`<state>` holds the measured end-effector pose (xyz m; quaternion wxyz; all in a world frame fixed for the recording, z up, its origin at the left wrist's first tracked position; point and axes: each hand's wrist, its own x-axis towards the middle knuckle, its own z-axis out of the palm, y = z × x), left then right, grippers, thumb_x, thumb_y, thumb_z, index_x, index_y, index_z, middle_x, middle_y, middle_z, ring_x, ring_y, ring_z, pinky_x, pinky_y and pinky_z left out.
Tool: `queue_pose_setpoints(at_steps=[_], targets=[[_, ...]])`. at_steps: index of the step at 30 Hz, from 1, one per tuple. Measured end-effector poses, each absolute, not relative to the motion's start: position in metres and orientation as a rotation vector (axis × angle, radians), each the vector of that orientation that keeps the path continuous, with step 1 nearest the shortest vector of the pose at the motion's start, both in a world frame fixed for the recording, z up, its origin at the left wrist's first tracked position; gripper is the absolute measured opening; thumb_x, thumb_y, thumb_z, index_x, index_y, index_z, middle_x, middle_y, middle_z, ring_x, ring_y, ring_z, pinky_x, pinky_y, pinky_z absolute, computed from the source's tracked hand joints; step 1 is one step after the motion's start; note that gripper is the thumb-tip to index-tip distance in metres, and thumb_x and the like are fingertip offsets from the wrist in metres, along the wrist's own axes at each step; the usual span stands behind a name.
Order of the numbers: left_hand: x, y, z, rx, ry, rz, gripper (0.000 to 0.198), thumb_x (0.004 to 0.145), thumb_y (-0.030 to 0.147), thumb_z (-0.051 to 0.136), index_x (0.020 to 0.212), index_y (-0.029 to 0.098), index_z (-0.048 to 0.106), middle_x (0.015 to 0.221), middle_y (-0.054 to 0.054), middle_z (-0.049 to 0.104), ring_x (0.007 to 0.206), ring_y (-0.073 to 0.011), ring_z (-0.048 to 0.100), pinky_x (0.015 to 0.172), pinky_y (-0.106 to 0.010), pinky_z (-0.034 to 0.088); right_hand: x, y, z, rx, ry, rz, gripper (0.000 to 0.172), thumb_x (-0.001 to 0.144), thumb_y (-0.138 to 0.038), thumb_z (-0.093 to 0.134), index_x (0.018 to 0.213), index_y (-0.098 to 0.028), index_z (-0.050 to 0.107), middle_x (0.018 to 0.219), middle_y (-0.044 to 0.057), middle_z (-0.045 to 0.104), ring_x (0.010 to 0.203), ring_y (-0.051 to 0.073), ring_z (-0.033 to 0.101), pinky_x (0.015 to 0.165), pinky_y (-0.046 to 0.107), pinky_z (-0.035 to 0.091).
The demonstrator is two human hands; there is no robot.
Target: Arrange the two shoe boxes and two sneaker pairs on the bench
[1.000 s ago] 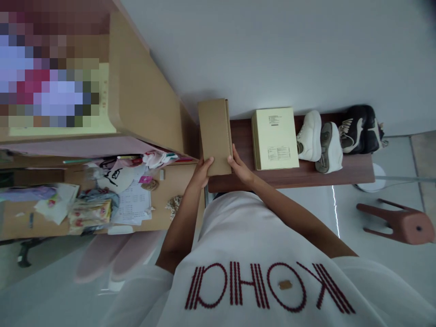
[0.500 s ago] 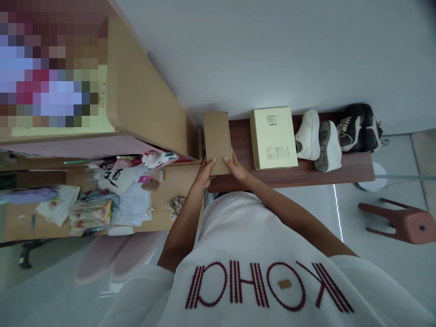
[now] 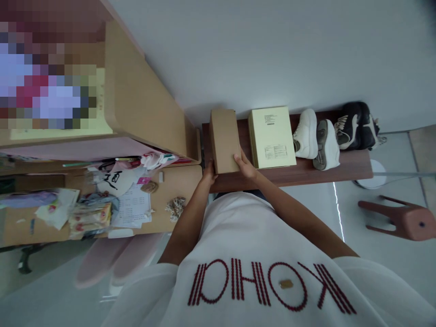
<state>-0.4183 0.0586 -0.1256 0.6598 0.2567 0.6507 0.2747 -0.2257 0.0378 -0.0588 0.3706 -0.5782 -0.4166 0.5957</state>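
A plain brown cardboard box [image 3: 225, 141] is over the left part of a dark wooden shelf [image 3: 272, 177], held from both sides. My left hand [image 3: 210, 173] presses against its lower left side, the fingers partly hidden. On the lower right side is my right hand [image 3: 246, 166], its thumb over the top edge and the other fingers along the side. A pale yellow box [image 3: 274, 141] with printed labels lies just right of the cardboard box, a narrow gap between them. Whether the cardboard box rests fully on the shelf I cannot tell.
Right of the yellow box stand white shoes [image 3: 308, 134] and black shoes [image 3: 354, 127]. A wooden cabinet [image 3: 146, 91] rises at left above a cluttered desk [image 3: 190, 181]. A reddish-brown stool [image 3: 408, 222] is on the floor at right; the wall [image 3: 272, 54] backs the shelf.
Between my two hands, the cardboard box has shifted right along the shelf, closer to the yellow box. More of the shelf's left end shows now.
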Motion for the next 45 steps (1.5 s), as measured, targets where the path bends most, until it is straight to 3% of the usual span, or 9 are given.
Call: queue_pose_setpoints(at_steps=[2,5,12,19,23,29,37,42,45], targets=[[-0.415,0.061,-0.130,0.433,1.532,0.621,0.050,0.102,0.060,0.049,0.137,0.027,0.065,0.161,-0.012,0.056,0.146,-0.0299,0.054,0.102,-0.046,0.056,-0.207,0.037,-0.061,-1.501,-1.104,1.432,0.106,0.091,-0.088,0.048,0.174,-0.029,0.019,0.179,-0.001,0.024,0.167,0.022,0.017,0.137,0.043,0.014],[-0.422,0.061,-0.128,0.273,1.517,0.701,0.041,0.094,0.057,0.068,0.126,0.030,0.068,0.154,-0.007,0.063,0.144,-0.0258,0.057,0.103,-0.041,0.056,-0.187,0.038,-0.068,-1.517,-1.139,1.320,0.106,0.091,-0.088,0.049,0.173,-0.026,0.022,0.180,0.000,0.021,0.168,0.022,0.012,0.137,0.043,0.011],[-0.455,0.050,-0.103,0.244,1.276,0.959,0.055,0.071,0.047,0.094,0.116,0.027,0.069,0.130,-0.007,0.074,0.122,-0.0289,0.069,0.091,-0.041,0.061,-0.187,0.039,-0.089,-1.608,-1.047,1.338,0.107,0.085,-0.093,0.050,0.166,-0.024,0.043,0.174,0.002,0.037,0.165,0.027,0.024,0.137,0.044,0.016],[-0.445,0.042,-0.095,0.323,1.395,1.038,0.063,0.076,0.041,0.092,0.133,0.035,0.068,0.141,-0.004,0.071,0.129,-0.0248,0.066,0.093,-0.035,0.059,-0.196,0.047,-0.096,-1.649,-0.876,1.486,0.097,0.085,-0.082,0.066,0.162,-0.026,0.049,0.166,0.004,0.051,0.160,0.031,0.038,0.135,0.051,0.025],[-0.437,0.043,-0.097,0.365,1.422,1.060,0.069,0.078,0.039,0.091,0.142,0.036,0.066,0.145,-0.004,0.070,0.134,-0.0239,0.065,0.097,-0.034,0.058,-0.199,0.055,-0.102,-1.638,-0.770,1.582,0.095,0.079,-0.065,0.083,0.158,-0.024,0.052,0.153,0.008,0.065,0.148,0.032,0.054,0.129,0.055,0.037],[-0.433,0.049,-0.106,0.375,1.446,1.078,0.072,0.081,0.036,0.089,0.148,0.035,0.062,0.147,-0.004,0.069,0.139,-0.0222,0.062,0.101,-0.031,0.056,-0.208,0.067,-0.117,-1.560,-0.602,1.620,0.078,0.077,-0.053,0.086,0.143,-0.018,0.063,0.140,0.015,0.072,0.129,0.031,0.069,0.119,0.052,0.051],[-0.431,0.048,-0.124,0.376,1.477,1.057,0.067,0.084,0.033,0.086,0.147,0.035,0.064,0.149,-0.004,0.068,0.142,-0.0234,0.060,0.112,-0.038,0.052,-0.208,0.068,-0.130,-1.596,-0.645,1.579,0.072,0.078,-0.054,0.084,0.141,-0.025,0.065,0.137,0.010,0.075,0.129,0.030,0.069,0.118,0.054,0.051],[-0.434,0.052,-0.128,0.445,1.485,1.022,0.065,0.086,0.030,0.083,0.148,0.032,0.063,0.149,-0.005,0.067,0.143,-0.0242,0.059,0.118,-0.042,0.049,-0.212,0.069,-0.126,-1.684,-0.740,1.522,0.088,0.080,-0.055,0.083,0.155,-0.020,0.054,0.146,0.015,0.068,0.135,0.031,0.066,0.120,0.055,0.048],[-0.442,0.060,-0.126,0.581,1.576,0.988,0.068,0.086,0.024,0.081,0.150,0.026,0.060,0.155,-0.009,0.062,0.149,-0.0235,0.054,0.125,-0.041,0.040,-0.213,0.062,-0.113,-1.799,-0.799,1.430,0.101,0.080,-0.054,0.083,0.165,-0.017,0.041,0.156,0.016,0.060,0.145,0.032,0.057,0.126,0.052,0.042]])
